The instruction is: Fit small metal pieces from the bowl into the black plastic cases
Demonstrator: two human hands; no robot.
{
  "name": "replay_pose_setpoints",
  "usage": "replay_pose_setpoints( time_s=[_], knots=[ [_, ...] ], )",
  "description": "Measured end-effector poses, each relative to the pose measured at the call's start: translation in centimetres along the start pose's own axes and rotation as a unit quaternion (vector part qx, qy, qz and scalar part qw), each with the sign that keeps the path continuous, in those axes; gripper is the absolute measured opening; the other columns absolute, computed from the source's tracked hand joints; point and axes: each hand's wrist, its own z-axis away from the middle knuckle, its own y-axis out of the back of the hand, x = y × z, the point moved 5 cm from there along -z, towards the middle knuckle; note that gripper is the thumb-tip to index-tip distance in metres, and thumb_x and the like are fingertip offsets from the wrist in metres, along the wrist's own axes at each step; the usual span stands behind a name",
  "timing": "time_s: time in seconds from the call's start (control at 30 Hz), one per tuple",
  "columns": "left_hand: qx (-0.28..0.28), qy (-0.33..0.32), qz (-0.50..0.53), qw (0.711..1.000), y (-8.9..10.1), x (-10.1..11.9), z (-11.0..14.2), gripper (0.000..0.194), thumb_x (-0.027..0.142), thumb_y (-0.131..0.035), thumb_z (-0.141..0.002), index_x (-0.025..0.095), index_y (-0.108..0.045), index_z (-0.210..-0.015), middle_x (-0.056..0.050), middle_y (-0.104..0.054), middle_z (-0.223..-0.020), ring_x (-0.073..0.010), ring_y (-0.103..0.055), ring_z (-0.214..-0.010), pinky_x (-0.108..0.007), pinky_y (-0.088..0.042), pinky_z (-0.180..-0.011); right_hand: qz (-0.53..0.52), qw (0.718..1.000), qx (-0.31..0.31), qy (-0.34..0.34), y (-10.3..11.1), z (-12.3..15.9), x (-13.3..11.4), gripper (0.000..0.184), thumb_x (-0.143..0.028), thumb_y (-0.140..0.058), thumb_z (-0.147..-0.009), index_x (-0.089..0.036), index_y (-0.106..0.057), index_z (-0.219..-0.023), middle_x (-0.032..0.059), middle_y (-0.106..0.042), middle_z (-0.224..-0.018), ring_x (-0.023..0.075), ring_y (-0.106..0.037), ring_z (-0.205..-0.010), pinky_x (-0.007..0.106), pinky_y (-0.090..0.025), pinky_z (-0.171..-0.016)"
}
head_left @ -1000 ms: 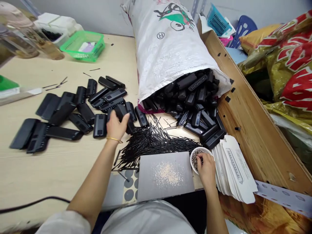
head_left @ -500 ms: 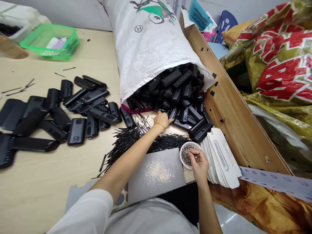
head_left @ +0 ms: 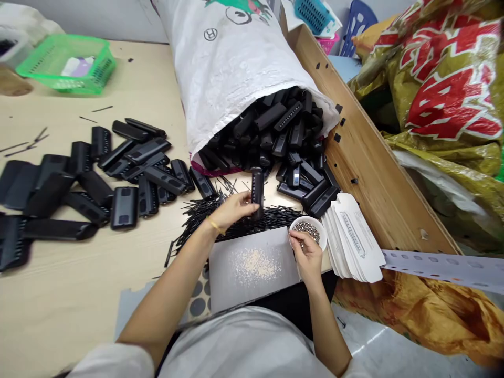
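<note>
My left hand (head_left: pixel 231 211) grips the lower end of a long black plastic piece (head_left: pixel 257 188) with a row of slots along its face, holding it upright above the thin black sticks (head_left: pixel 252 222). At the left rim of a white bowl (head_left: pixel 323 235), the fingertips of my right hand (head_left: pixel 308 256) are pinched together; whatever they hold is too small to make out. Small shiny metal pieces (head_left: pixel 307 228) fill the bowl. Below lies a grey board (head_left: pixel 224 286) with pale granules (head_left: pixel 258 265) scattered over it. More black plastic pieces (head_left: pixel 271 118) spill from the white sack (head_left: pixel 232 73).
Many similar black pieces (head_left: pixel 125 207) lie on the table (head_left: pixel 79 299) to the left. A green basket (head_left: pixel 66 83) stands farther back. To the right are stacked white cards (head_left: pixel 356 239), a wooden side board (head_left: pixel 378 157) and a perforated metal bar (head_left: pixel 441 265).
My left hand has drawn back from the sack's mouth with a black plastic piece in it. The right hand has shifted from over the metal pieces to the bowl's left rim.
</note>
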Motion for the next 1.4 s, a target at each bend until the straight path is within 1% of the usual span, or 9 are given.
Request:
replay_pose_setpoints(
  time_s=[0.07, 0.13, 0.27, 0.47, 0.73, 0.97, 1.13, 1.3, 1.4],
  knots=[
    [-0.043, 0.032, 0.219, 0.974, -0.7, -1.6, 3.1, 0.054, 0.017, -0.073, -0.069, 0.02, -0.052, -0.119, -0.01, -0.07, -0.098, -0.0216, -0.069, -0.088, -0.035, -0.053, -0.083, 0.011, 1.0, -0.013, 0.02, -0.7, 0.2, -0.5, 0.014, -0.021, -0.056, -0.087, -0.019, -0.069, -0.089, 0.0047, -0.069, -0.086, 0.0155, -0.065, -0.082, 0.03, -0.052, -0.076],
    [-0.035, 0.061, 0.321, 0.944, -1.8, -2.9, 5.2, 0.066, 0.012, -0.073, -0.07, 0.023, -0.042, -0.128, -0.01, -0.07, -0.102, -0.0214, -0.069, -0.092, -0.035, -0.053, -0.086, 0.016, 1.0, -0.018, 0.013, -1.3, 0.7, -0.6, 0.013, -0.021, -0.055, -0.087, -0.019, -0.068, -0.089, 0.0046, -0.07, -0.087, 0.0153, -0.066, -0.081, 0.03, -0.052, -0.075],
    [0.047, 0.096, 0.429, 0.897, -3.5, -4.3, 6.5, 0.047, 0.013, -0.065, -0.079, 0.02, -0.044, -0.121, -0.011, -0.069, -0.106, -0.0238, -0.068, -0.099, -0.041, -0.053, -0.09, 0.005, 1.0, -0.011, -0.001, -2.2, 2.0, -0.7, 0.011, -0.021, -0.054, -0.089, -0.019, -0.064, -0.094, 0.0058, -0.071, -0.093, 0.0136, -0.066, -0.073, 0.029, -0.053, -0.071],
    [0.082, 0.179, 0.522, 0.83, -4.7, -4.6, 7.1, 0.015, 0.014, -0.052, -0.089, 0.011, -0.055, -0.103, -0.015, -0.068, -0.107, -0.0251, -0.065, -0.106, -0.042, -0.052, -0.094, 0.066, 0.993, 0.028, 0.098, -3.2, 2.7, -2.4, 0.008, -0.017, -0.054, -0.088, -0.019, -0.062, -0.086, 0.0058, -0.066, -0.09, 0.0168, -0.062, -0.088, 0.035, -0.05, -0.08],
    [0.092, 0.166, 0.513, 0.837, -4.8, -4.9, 7.7, 0.014, 0.016, -0.054, -0.089, 0.01, -0.058, -0.1, -0.014, -0.069, -0.106, -0.0261, -0.064, -0.106, -0.043, -0.054, -0.093, 0.043, 0.995, 0.038, 0.086, -3.7, 2.7, -1.9, 0.008, -0.019, -0.054, -0.088, -0.02, -0.061, -0.084, 0.0043, -0.062, -0.087, 0.0158, -0.06, -0.085, 0.034, -0.049, -0.078],
    [0.093, 0.147, 0.523, 0.834, -5.2, -4.9, 8.2, 0.011, 0.016, -0.058, -0.087, 0.01, -0.058, -0.096, -0.012, -0.069, -0.103, -0.0266, -0.065, -0.105, -0.044, -0.053, -0.095, -0.047, 0.998, 0.046, 0.004, -4.3, 2.6, -0.4, 0.009, -0.021, -0.055, -0.087, -0.018, -0.059, -0.079, 0.0041, -0.06, -0.086, 0.0155, -0.059, -0.085, 0.032, -0.048, -0.077],
    [0.088, 0.107, 0.523, 0.841, -5.6, -4.4, 8.5, 0.018, 0.018, -0.064, -0.083, 0.012, -0.058, -0.099, -0.012, -0.069, -0.107, -0.028, -0.063, -0.108, -0.047, -0.051, -0.097, -0.07, 0.996, 0.053, -0.014, -4.4, 2.7, -0.2, 0.009, -0.024, -0.055, -0.087, -0.018, -0.058, -0.081, 0.0052, -0.059, -0.088, 0.0158, -0.058, -0.088, 0.032, -0.049, -0.079],
    [0.081, 0.11, 0.523, 0.841, -5.8, -4.9, 7.8, 0.021, 0.019, -0.067, -0.081, 0.013, -0.057, -0.098, -0.012, -0.069, -0.105, -0.0278, -0.063, -0.109, -0.046, -0.05, -0.098, -0.039, 0.999, 0.025, 0.004, -4.2, 2.2, -0.3, 0.01, -0.025, -0.053, -0.088, -0.018, -0.059, -0.085, 0.0066, -0.058, -0.091, 0.0165, -0.057, -0.09, 0.034, -0.049, -0.081],
    [0.094, 0.123, 0.532, 0.833, -5.7, -5.3, 7.5, 0.017, 0.018, -0.062, -0.084, 0.012, -0.058, -0.099, -0.012, -0.07, -0.103, -0.0256, -0.065, -0.106, -0.042, -0.052, -0.097, -0.082, 0.995, 0.048, -0.029, -3.8, 1.9, 0.0, 0.011, -0.028, -0.056, -0.086, -0.018, -0.056, -0.083, 0.0057, -0.06, -0.087, 0.0145, -0.059, -0.08, 0.031, -0.052, -0.074]
  ],
)
